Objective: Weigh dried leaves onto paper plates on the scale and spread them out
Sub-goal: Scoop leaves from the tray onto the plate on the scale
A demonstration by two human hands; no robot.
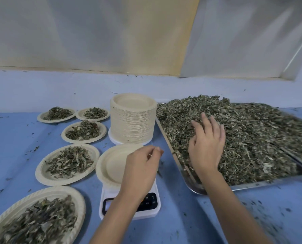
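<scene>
Empty paper plate (109, 164) is seated on white scale (111, 192), centre-near on blue table (182, 222). Scale display is partly hidden by L forearm. L hand (139, 171) is held over plate's R rim, fingers curled, tips drawn toward thumb; whether anything is pinched can't be told. R hand (206, 147) is laid on dried-leaf heap (252, 134), fingers straight and spread, nothing grasped.

Edges/room: only a narrow strip of table is left btwn plate rim and L rim of metal tray (252, 185). Tray's near corner is set just R of scale. Stack of plates (132, 124) is placed just behind the scale plate, nearly touching. Wider bare table, dotted w/ leaf crumbs, is seen near-R in front of tray and at far L.

Containers: tray is heaped w/ leaves above its rim. 5 filled plates (65, 181) are laid L of scale in a curve, near to far, each w/ a leaf pile. Nearest is cut by frame edge.
</scene>
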